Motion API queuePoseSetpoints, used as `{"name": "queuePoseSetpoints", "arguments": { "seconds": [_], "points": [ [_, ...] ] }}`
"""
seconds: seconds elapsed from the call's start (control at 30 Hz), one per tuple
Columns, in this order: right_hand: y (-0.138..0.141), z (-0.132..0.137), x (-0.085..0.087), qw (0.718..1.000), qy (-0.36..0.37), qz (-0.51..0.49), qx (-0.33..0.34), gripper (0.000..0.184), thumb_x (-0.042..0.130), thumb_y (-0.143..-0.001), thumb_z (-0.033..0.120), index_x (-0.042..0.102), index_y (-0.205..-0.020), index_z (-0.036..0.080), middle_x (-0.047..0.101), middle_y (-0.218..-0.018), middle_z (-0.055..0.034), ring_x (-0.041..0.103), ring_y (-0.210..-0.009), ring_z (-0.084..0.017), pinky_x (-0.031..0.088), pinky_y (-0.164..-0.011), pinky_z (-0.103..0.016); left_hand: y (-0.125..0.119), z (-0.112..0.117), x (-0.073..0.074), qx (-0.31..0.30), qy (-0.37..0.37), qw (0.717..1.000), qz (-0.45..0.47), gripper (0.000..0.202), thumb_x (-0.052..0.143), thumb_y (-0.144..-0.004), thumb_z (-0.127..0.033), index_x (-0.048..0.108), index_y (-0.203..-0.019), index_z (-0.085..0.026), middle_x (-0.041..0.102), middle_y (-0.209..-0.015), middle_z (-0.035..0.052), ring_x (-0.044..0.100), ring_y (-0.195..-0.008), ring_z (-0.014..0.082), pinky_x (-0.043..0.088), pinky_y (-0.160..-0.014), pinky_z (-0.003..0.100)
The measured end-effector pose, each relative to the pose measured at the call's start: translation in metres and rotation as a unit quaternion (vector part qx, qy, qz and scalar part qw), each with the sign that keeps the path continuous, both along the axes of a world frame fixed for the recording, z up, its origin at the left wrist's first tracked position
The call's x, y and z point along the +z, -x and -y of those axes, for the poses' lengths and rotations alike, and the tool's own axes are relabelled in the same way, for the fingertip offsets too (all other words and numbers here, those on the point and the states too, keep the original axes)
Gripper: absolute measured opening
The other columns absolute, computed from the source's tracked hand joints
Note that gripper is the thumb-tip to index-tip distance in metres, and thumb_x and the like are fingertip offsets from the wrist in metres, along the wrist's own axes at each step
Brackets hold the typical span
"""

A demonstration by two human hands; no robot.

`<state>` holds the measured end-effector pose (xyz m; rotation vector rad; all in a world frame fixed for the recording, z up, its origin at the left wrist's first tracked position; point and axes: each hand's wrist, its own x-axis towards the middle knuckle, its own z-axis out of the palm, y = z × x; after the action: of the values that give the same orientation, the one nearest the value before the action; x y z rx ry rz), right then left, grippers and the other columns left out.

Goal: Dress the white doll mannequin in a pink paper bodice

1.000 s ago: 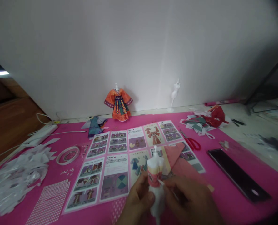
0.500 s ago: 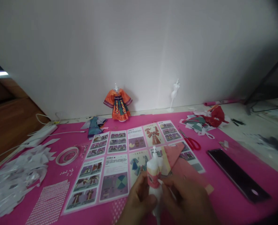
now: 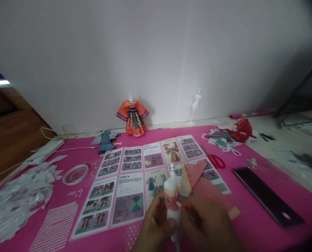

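Note:
Near the front of the table I hold a small white doll mannequin [image 3: 173, 182] almost upright. My left hand [image 3: 157, 224] is closed around its lower body from the left. Around its chest and waist runs a coral-pink fabric band [image 3: 171, 202] with a cream upper edge and a dark motif. At the band's right edge the fingers of my right hand [image 3: 205, 224] are pinched together, a small pale bit showing at their tips. Behind the right hand lie coral and cream fabric pieces [image 3: 196, 175] on a printed instruction sheet [image 3: 129, 182].
At the back stand a mannequin in an orange robe [image 3: 132, 117] and a bare mannequin [image 3: 196, 103]. To the right lie red-handled scissors [image 3: 216, 161], a dark phone [image 3: 266, 196] and fabric scraps [image 3: 229, 134]. At left are a tape roll [image 3: 75, 174], a bead sheet [image 3: 54, 227] and crumpled white scraps [image 3: 19, 199].
The mannequin has shifted very slightly to the left in my hands. My right fingertips have moved a little at the band's right edge; the rest stays put.

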<state>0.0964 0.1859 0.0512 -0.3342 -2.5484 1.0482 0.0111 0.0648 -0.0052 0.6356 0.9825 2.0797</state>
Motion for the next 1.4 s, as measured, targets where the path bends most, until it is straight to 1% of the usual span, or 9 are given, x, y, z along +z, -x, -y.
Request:
{"name": "queuePoseSetpoints", "arguments": {
  "seconds": [0.13, 0.23, 0.47, 0.6, 0.73, 0.87, 1.0, 1.23, 1.4],
  "points": [
    [0.000, -0.003, 0.001, 0.999, -0.033, -0.007, 0.041, 0.024, 0.044, -0.085, 0.023, 0.065, -0.074, 0.019, 0.067, -0.061, -0.0006, 0.063, -0.053, -0.015, 0.036, -0.048, -0.024, 0.000, 0.000, 0.003, -0.001, -0.001, 1.000, 0.006, 0.053, 0.075, -0.073, -0.038, 0.057, -0.122, -0.028, 0.056, -0.128, 0.0084, 0.043, -0.128, 0.0311, 0.027, -0.108, 0.042],
    [0.000, -0.007, 0.004, 0.997, -0.024, 0.002, 0.068, 0.023, 0.045, -0.085, 0.020, 0.066, -0.077, 0.020, 0.068, -0.064, 0.0007, 0.064, -0.056, -0.014, 0.037, -0.049, -0.023, 0.000, 0.000, 0.003, 0.007, -0.006, 1.000, -0.001, 0.051, 0.074, -0.074, -0.038, 0.059, -0.121, -0.028, 0.057, -0.128, 0.0088, 0.044, -0.127, 0.0316, 0.026, -0.109, 0.042],
    [0.002, 0.000, -0.002, 1.000, 0.000, -0.026, 0.012, 0.026, 0.044, -0.087, 0.026, 0.067, -0.076, 0.020, 0.068, -0.063, 0.0005, 0.064, -0.057, -0.014, 0.038, -0.052, -0.025, 0.000, 0.002, -0.001, 0.000, -0.002, 1.000, 0.016, 0.052, 0.073, -0.075, -0.037, 0.058, -0.124, -0.027, 0.057, -0.131, 0.0084, 0.043, -0.129, 0.0312, 0.025, -0.110, 0.042],
    [0.001, 0.001, -0.003, 0.999, -0.023, -0.034, 0.005, 0.026, 0.044, -0.087, 0.024, 0.066, -0.074, 0.019, 0.066, -0.059, 0.0011, 0.062, -0.053, -0.013, 0.037, -0.051, -0.024, 0.001, 0.003, 0.005, 0.001, 0.000, 0.999, 0.033, 0.054, 0.075, -0.073, -0.038, 0.059, -0.123, -0.027, 0.057, -0.130, 0.0088, 0.044, -0.127, 0.0313, 0.024, -0.111, 0.042],
    [-0.004, -0.006, 0.004, 0.997, -0.061, -0.041, 0.005, 0.024, 0.046, -0.083, 0.022, 0.064, -0.067, 0.020, 0.058, -0.050, 0.0036, 0.054, -0.043, -0.010, 0.034, -0.044, -0.021, -0.003, 0.005, 0.012, 0.001, 0.045, 0.997, 0.064, 0.056, 0.079, -0.069, -0.039, 0.061, -0.121, -0.028, 0.056, -0.131, 0.0081, 0.045, -0.127, 0.0321, 0.027, -0.109, 0.043],
    [-0.007, -0.012, 0.013, 0.993, -0.092, -0.068, -0.005, 0.022, 0.052, -0.083, 0.022, 0.064, -0.065, 0.020, 0.054, -0.045, 0.0060, 0.048, -0.037, -0.008, 0.032, -0.039, -0.019, -0.004, 0.003, 0.008, -0.004, 0.027, 0.996, 0.082, 0.054, 0.078, -0.070, -0.038, 0.061, -0.120, -0.029, 0.055, -0.132, 0.0082, 0.047, -0.124, 0.0329, 0.031, -0.106, 0.045],
    [-0.004, -0.013, 0.016, 0.995, -0.076, -0.067, -0.009, 0.020, 0.055, -0.084, 0.024, 0.067, -0.069, 0.021, 0.056, -0.046, 0.0063, 0.048, -0.037, -0.008, 0.034, -0.039, -0.018, -0.004, 0.001, 0.004, -0.010, 0.018, 0.997, 0.073, 0.056, 0.078, -0.069, -0.039, 0.061, -0.120, -0.025, 0.058, -0.128, 0.0110, 0.047, -0.123, 0.0347, 0.032, -0.105, 0.046],
    [-0.002, -0.012, 0.016, 0.998, -0.031, -0.058, -0.006, 0.017, 0.055, -0.085, 0.024, 0.069, -0.074, 0.023, 0.060, -0.049, 0.0065, 0.052, -0.040, -0.008, 0.036, -0.041, -0.017, -0.006, 0.004, 0.009, -0.030, 0.031, 0.994, 0.101, 0.057, 0.079, -0.069, -0.038, 0.060, -0.121, -0.027, 0.056, -0.130, 0.0110, 0.049, -0.122, 0.0351, 0.036, -0.102, 0.046],
    [0.001, -0.012, 0.015, 0.998, -0.034, -0.055, -0.005, 0.019, 0.054, -0.085, 0.023, 0.069, -0.073, 0.023, 0.059, -0.049, 0.0058, 0.049, -0.040, -0.009, 0.034, -0.040, -0.018, -0.003, 0.001, 0.001, -0.025, -0.002, 0.999, 0.048, 0.053, 0.076, -0.072, -0.038, 0.060, -0.121, -0.027, 0.056, -0.130, 0.0099, 0.050, -0.122, 0.0335, 0.031, -0.106, 0.046]
  ]
}}
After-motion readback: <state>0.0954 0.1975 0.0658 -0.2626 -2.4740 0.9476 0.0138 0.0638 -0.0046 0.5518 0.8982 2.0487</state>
